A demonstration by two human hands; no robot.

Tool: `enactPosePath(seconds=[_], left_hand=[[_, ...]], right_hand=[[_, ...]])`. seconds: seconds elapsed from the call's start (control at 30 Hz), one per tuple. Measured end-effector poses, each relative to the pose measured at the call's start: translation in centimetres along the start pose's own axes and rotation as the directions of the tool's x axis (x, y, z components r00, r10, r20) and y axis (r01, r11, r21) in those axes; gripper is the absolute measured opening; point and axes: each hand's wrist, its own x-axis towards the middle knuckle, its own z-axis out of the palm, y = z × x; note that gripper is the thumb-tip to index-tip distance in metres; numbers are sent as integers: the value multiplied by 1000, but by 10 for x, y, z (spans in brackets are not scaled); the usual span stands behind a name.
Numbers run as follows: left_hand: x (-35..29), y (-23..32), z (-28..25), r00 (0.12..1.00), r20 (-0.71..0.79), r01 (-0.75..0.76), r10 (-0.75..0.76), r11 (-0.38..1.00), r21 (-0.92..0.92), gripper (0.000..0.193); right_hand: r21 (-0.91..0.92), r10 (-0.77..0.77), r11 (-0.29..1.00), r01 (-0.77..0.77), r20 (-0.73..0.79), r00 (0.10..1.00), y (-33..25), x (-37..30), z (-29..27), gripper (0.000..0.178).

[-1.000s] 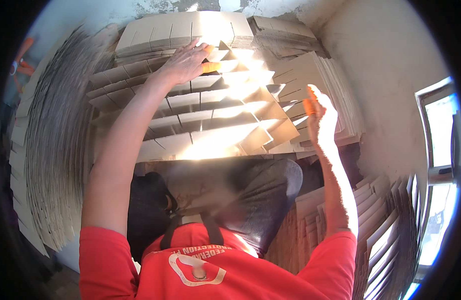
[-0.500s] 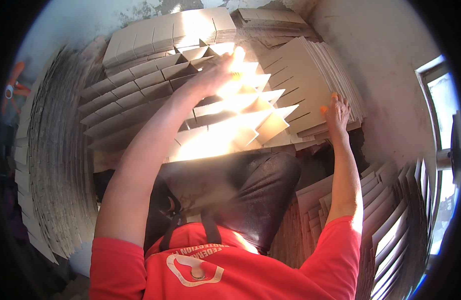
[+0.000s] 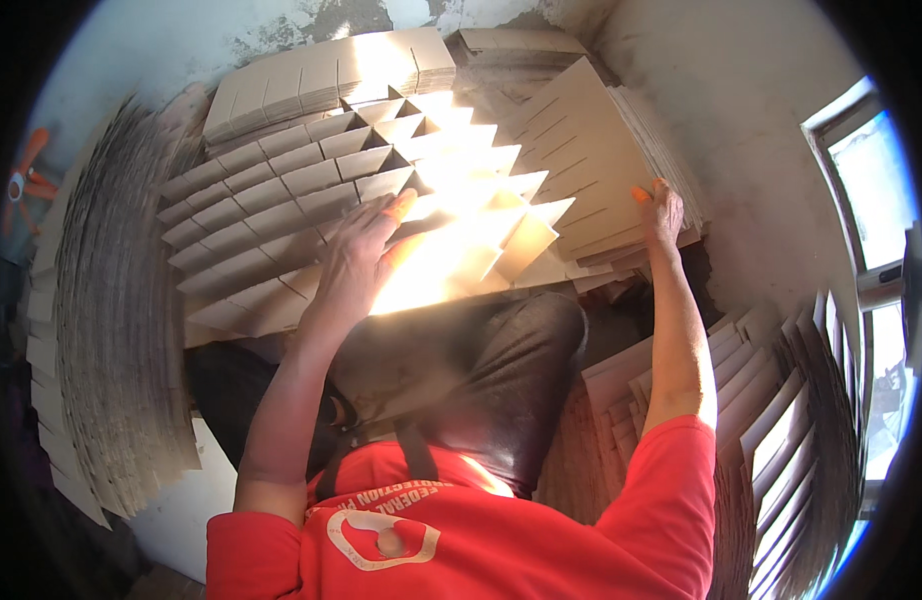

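Note:
A grid of interlocked cardboard dividers [image 3: 281, 190] lies across in front of me, its right part glaring in sunlight. My left hand [image 3: 359, 245] rests over its near middle, thumb and forefinger apart, the other fingers partly hidden. I see nothing held in it. To the right, a slotted cardboard sheet [image 3: 581, 140] lies tilted on top of a stack of like sheets [image 3: 671, 150]. My right hand [image 3: 665, 215] grips that sheet's right edge, thumb on its face and fingers round the edge. Orange shows on fingertips of both hands.
Slotted cardboard [image 3: 331, 75] is piled behind the grid. A tall cardboard stack [image 3: 131, 300] stands at left, and more sheets [image 3: 771, 400] lean at lower right. An orange fan [image 3: 21, 185] is at far left. A window [image 3: 871, 190] is on the right wall.
My left hand has come back from the grid's far right part to its near middle. My right hand stays at the sheet stack, where the top sheet now stands apart from those beneath.

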Motion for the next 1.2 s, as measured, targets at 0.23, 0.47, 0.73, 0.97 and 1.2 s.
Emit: enactPosePath(seconds=[0.23, 0.47, 0.73, 0.97, 1.2], left_hand=[[-30, 7, -33, 984, -176, 32, -10, 992, 122, 45], [-49, -1, -38, 991, -123, 72, -52, 983, 166, 48], [-52, -16, -18, 991, -130, -13, 39, 980, 199, 27], [-52, -12, -19, 982, -188, 11, 15, 990, 138, 20], [-52, -13, -17, 977, -212, -2, 29, 992, 128, 20]], right_hand=[[416, 90, 907, 64, -339, 936, -37, 2, -45, 17], [803, -75, 553, 221, -216, 974, -145, -11, -168, 27], [853, -385, 500, 149, 65, 921, -223, -61, -188, 51], [849, -435, 516, 114, 145, 889, -247, -68, -171, 52], [877, -419, 473, 83, 141, 897, -248, -67, -165, 52]])
